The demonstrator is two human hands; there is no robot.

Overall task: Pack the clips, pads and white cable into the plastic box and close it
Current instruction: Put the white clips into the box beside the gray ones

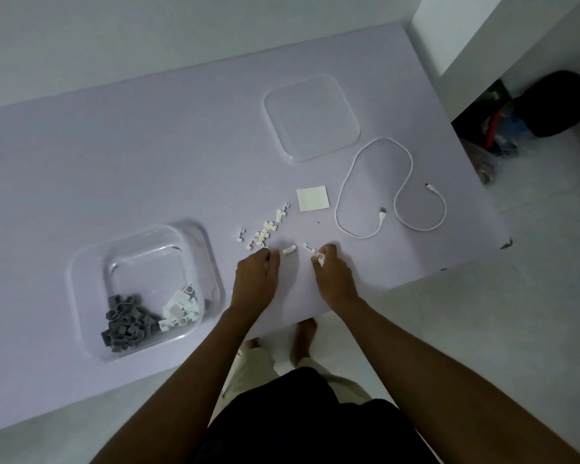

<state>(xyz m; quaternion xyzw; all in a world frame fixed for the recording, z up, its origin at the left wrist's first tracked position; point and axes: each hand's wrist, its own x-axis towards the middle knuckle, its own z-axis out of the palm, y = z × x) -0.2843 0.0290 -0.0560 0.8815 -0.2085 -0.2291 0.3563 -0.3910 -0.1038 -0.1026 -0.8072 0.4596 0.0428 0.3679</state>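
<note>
White clips (265, 231) lie loose right of the open plastic box (81, 296), so the right hand (332, 272) pinches several while the left hand (257, 272) curls, grip unclear.

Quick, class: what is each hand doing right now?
Left hand: closed over white clips on the table.
Right hand: closed, holding white clips.

A pale lilac tabletop (148, 155) stands on a light floor (516, 313). Beyond its far right corner, beside a white wall (503, 31), a black bag (556, 103) lies next to a cluttered, indistinct heap (493, 142).
</note>
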